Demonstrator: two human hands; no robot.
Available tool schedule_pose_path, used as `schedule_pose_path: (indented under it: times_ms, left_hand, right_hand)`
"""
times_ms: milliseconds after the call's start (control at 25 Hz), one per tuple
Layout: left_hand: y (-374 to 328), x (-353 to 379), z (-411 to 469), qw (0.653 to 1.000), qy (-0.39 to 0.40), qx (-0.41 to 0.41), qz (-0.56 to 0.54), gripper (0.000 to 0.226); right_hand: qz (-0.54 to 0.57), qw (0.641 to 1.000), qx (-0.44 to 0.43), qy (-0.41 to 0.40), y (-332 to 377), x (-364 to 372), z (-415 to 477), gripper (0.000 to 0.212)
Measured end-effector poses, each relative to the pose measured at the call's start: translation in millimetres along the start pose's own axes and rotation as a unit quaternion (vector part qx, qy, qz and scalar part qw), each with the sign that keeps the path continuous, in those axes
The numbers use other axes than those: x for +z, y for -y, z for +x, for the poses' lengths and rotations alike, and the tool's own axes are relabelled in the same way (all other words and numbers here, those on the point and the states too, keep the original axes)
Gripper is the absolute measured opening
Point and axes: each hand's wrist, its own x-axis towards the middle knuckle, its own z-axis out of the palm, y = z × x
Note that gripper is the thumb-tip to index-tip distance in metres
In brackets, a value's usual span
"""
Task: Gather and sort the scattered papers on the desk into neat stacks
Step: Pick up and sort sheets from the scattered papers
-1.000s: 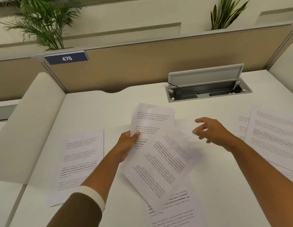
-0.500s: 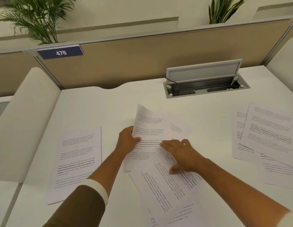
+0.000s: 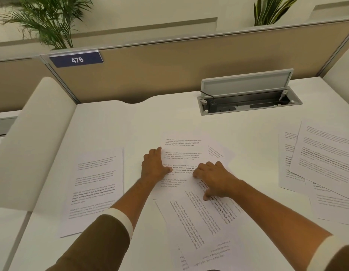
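Observation:
An upright printed sheet [image 3: 182, 149] lies flat in the middle of the white desk [image 3: 130, 122]. My left hand [image 3: 154, 167] holds its left edge, thumb on top of the paper. My right hand [image 3: 213, 179] presses down where this sheet overlaps a tilted sheet [image 3: 199, 223], fingers bent, thumb on the tilted sheet. Another sheet [image 3: 182, 261] pokes out beneath it near the front edge. A single sheet [image 3: 95, 188] lies flat at the left. A loose overlapping pile of sheets [image 3: 322, 159] lies at the right.
An open cable hatch [image 3: 248, 102] with a raised lid is set into the desk at the back right. A beige partition [image 3: 169, 71] with a "476" plate [image 3: 77, 59] closes the back. A padded white side panel [image 3: 33, 143] borders the left.
My left hand has lowered the upright sheet flat onto the desk. My right hand came in from the right and now presses on the overlapping sheets.

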Motion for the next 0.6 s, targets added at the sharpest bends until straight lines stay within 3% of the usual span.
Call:
schedule_pose_path:
  times_ms: [80, 240, 360, 440, 600]
  left_hand:
    - [-3, 0, -2, 1.000, -0.002, -0.007, -0.023, 0.104]
    - [-7, -2, -6, 0.999, -0.001, -0.010, -0.039, 0.104]
    - [-8, 0, -9, 0.999, -0.007, -0.012, -0.043, 0.104]
    - [-9, 0, -12, 0.998, -0.011, -0.028, -0.056, 0.106]
    - [-12, -3, -16, 0.997, -0.006, -0.058, -0.051, 0.100]
  right_hand:
    - [0.008, 1.000, 0.013, 0.012, 2, -1, 1, 0.077]
    - [0.008, 1.000, 0.005, 0.011, 1, 1, -2, 0.053]
    - [0.014, 1.000, -0.012, -0.015, 1, 7, -9, 0.078]
    - [-0.014, 1.000, -0.011, -0.016, 3, 7, -8, 0.083]
    - [-0.043, 0.999, -0.004, 0.012, 9, -2, -4, 0.047]
